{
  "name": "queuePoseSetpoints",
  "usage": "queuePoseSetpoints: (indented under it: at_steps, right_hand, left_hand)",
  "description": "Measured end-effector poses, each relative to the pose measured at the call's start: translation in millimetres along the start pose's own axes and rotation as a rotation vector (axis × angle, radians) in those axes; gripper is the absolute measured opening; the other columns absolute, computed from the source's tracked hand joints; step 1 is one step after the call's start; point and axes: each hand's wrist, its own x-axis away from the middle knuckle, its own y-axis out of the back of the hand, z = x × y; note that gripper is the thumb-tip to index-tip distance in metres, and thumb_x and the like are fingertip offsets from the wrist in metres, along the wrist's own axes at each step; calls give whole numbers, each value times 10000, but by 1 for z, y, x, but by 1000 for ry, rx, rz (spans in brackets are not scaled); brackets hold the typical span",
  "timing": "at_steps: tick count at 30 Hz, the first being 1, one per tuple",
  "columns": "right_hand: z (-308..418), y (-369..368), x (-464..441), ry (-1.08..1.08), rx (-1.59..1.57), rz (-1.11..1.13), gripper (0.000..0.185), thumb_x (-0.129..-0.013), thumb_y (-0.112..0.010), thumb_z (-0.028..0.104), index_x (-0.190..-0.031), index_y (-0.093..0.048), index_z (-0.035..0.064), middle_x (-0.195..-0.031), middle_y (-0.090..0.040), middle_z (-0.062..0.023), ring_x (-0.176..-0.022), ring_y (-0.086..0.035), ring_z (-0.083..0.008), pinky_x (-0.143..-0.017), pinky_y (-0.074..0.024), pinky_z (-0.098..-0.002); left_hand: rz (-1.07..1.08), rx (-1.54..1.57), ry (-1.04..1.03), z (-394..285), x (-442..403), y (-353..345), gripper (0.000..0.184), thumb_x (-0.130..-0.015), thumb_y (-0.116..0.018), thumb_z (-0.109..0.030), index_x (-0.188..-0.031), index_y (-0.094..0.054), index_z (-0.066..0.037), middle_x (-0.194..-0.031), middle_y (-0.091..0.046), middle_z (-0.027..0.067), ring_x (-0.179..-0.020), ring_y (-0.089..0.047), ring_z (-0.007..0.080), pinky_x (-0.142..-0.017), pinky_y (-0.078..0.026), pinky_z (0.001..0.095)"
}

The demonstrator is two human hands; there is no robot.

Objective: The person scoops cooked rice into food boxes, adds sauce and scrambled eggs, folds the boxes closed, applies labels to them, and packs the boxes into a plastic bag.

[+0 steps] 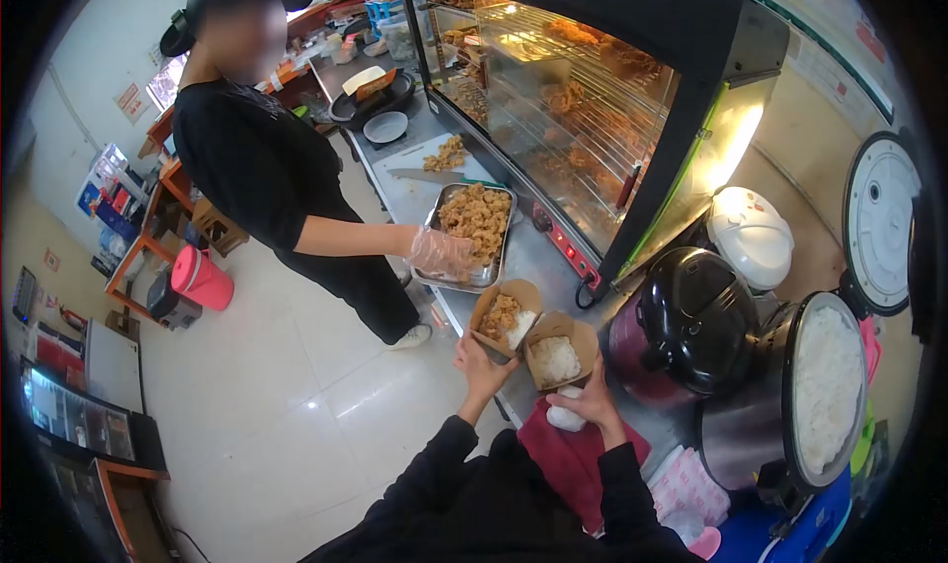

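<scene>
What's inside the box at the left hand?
The box shows browned food pieces and white rice. Its bottom is covered, so anything under them cannot be seen.

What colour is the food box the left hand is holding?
Light brown; the food box shows best in the head view.

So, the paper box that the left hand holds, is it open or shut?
Open: no flap covers the paper box, and fried pieces and white rice show inside.
</scene>
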Motion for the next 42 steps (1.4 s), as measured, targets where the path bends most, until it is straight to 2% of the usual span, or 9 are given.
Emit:
queuePoseSetpoints:
  at_steps: [3,10,13,17,18,22,27,33,42]
  right_hand:
    - [-7,-1,-13,-100,-540,140,1183,-596,-916,230,-1470,-149,14,-1399,-407,-175,-1297,-413,-273,-1073,-358,-390]
    - [-33,8,-12,-402,-572,407,880,-622,-869,115,-1372,-417,23,-1244,-568,-92,-1189,-510,-209,-1026,-398,-357]
    - [-18,-1,-9,-319,-777,389,858,-655,-841,128,-1384,-401,23,-1291,-533,-99,-1210,-489,-211,-1034,-388,-362]
    - [-26,-17,-15,-180,-831,386,976,-704,-793,113,-1490,-215,77,-1425,-391,-121,-1263,-424,-227,-1036,-373,-350]
    - [-28,-16,-16,-216,-802,431,1060,-716,-782,119,-1528,-102,103,-1462,-348,-133,-1302,-379,-238,-1065,-331,-349]
    - [-29,-11,-1,-411,-1040,374,1080,-712,-769,128,-1543,-79,100,-1497,-309,-126,-1344,-342,-259,-1085,-320,-362]
    - [49,-16,-12,-391,-1020,425,1126,-640,-798,190,-1536,-123,89,-1490,-323,-125,-1355,-354,-274,-1102,-313,-390]
    - [152,-145,-40,-345,-1017,491,1080,-645,-808,182,-1524,-188,84,-1474,-367,-108,-1341,-387,-248,-1094,-323,-364]
    - [281,-459,-97,-471,-1124,784,911,-752,-734,203,-1507,-237,97,-1346,-495,-128,-1165,-537,-253,-973,-443,-383]
  left_hand:
    - [-20,24,1,-6,2,-4,1047,-554,-836,-316,-1361,-275,45,-1279,-419,215,-1251,-345,370,-1000,-239,508]
    - [-112,247,-98,-2,11,-8,944,-572,-816,-156,-1322,-263,-3,-1263,-384,221,-1213,-389,377,-1023,-334,449]
    - [-185,502,-205,1,12,-11,905,-601,-784,-95,-1315,-233,-20,-1282,-357,209,-1240,-378,351,-1049,-326,422]
    - [-276,585,-278,-1,18,-10,849,-624,-747,-45,-1300,-233,-29,-1317,-315,192,-1258,-365,308,-1069,-306,402]
    - [-303,618,-231,-3,19,-12,859,-631,-781,-75,-1297,-241,-23,-1299,-323,187,-1252,-359,303,-1059,-313,406]
    - [-390,319,-155,5,25,-15,988,-640,-849,-162,-1368,-202,6,-1295,-296,168,-1234,-346,295,-1039,-322,411]
    - [-91,433,-84,47,39,18,1070,-644,-839,-146,-1415,-113,13,-1334,-250,178,-1285,-296,301,-1082,-277,433]
    - [-231,538,-45,139,-9,119,1078,-644,-833,-135,-1417,-97,16,-1344,-241,181,-1295,-283,302,-1090,-263,437]
    - [-533,527,21,359,-133,366,1090,-643,-824,-118,-1420,-72,20,-1357,-226,186,-1312,-263,304,-1103,-243,442]
